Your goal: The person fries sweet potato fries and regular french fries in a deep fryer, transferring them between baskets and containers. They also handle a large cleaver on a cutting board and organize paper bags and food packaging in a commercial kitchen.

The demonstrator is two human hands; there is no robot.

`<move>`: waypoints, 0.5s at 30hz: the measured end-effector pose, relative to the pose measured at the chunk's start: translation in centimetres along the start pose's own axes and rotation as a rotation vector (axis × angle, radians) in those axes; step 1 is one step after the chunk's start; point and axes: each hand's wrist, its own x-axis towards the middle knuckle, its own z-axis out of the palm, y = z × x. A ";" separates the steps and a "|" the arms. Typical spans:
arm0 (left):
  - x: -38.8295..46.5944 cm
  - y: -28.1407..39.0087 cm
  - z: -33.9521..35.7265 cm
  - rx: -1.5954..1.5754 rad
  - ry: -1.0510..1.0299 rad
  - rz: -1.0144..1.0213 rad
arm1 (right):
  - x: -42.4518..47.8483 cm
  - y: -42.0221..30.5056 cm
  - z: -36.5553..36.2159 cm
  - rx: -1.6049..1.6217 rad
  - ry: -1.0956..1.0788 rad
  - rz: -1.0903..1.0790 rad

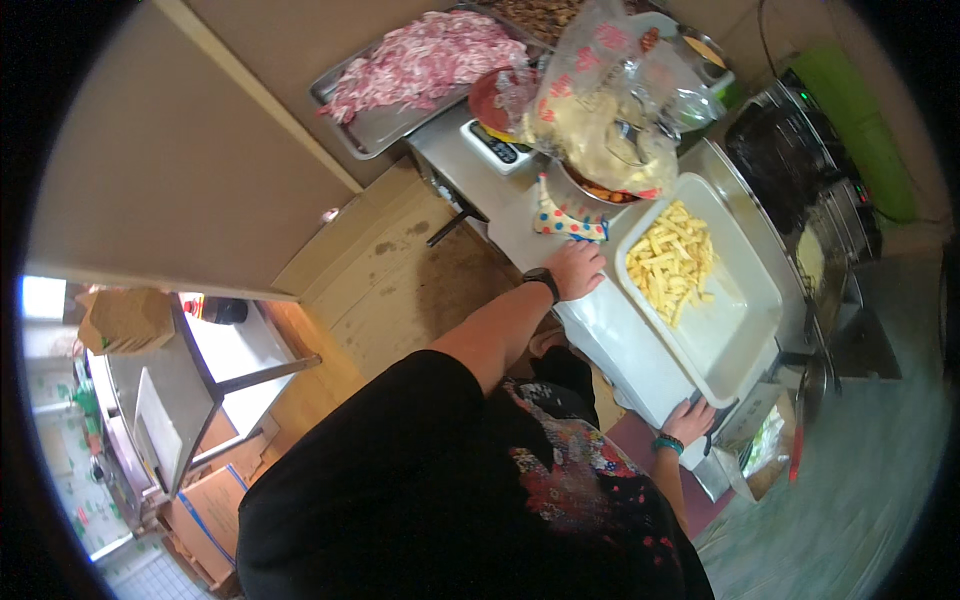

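Observation:
A white plastic tub (739, 367) holds a pile of pale crinkle-cut fries (671, 259) toward its far left side. My left hand (577, 270), a watch at its wrist, rests on the counter edge left of the tub, just below a polka-dot paper packet (566, 221). My right hand (688, 422), with bracelets at the wrist, lies with its fingers spread at the tub's near corner; whether it touches the rim cannot be told. Neither hand appears to hold anything. White sheeting (622, 345) lies between my hands, beside the tub.
A deep fryer (780, 154) stands to the right. Beyond the packet are a metal bowl of browned food (600, 191), a large plastic bag (577, 112) and a digital scale (499, 148). A metal tray (367, 142) of sliced raw meat (431, 60) lies farther left.

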 end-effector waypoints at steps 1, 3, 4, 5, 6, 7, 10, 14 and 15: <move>0.1 -0.1 0.0 -0.002 -0.020 -0.013 | 0.1 -0.3 -0.3 -0.002 -0.005 0.005; 0.1 -0.2 -0.1 -0.010 -0.065 -0.027 | 0.6 -0.6 -0.6 0.031 -0.064 0.043; 0.2 -0.1 0.0 -0.020 -0.049 -0.022 | 0.6 -0.6 -0.7 0.027 -0.094 0.068; 0.2 0.0 0.0 -0.032 -0.034 -0.019 | 0.5 -0.4 -0.5 0.026 -0.040 0.054; 0.2 0.1 -0.2 -0.009 -0.066 -0.044 | 0.5 -0.4 -0.3 0.026 -0.042 0.053; 0.4 0.4 -0.3 0.014 -0.097 -0.063 | 0.5 -0.2 -0.2 0.022 -0.040 0.056; 0.7 0.2 0.2 0.054 -0.111 -0.043 | 0.5 0.2 -0.1 0.039 -0.066 0.099; 0.6 -0.2 1.0 0.054 -0.100 -0.020 | 0.5 0.8 -0.1 0.068 -0.149 0.123; 0.6 -0.1 0.9 0.051 -0.106 -0.037 | 0.6 1.0 -0.1 0.111 -0.159 0.126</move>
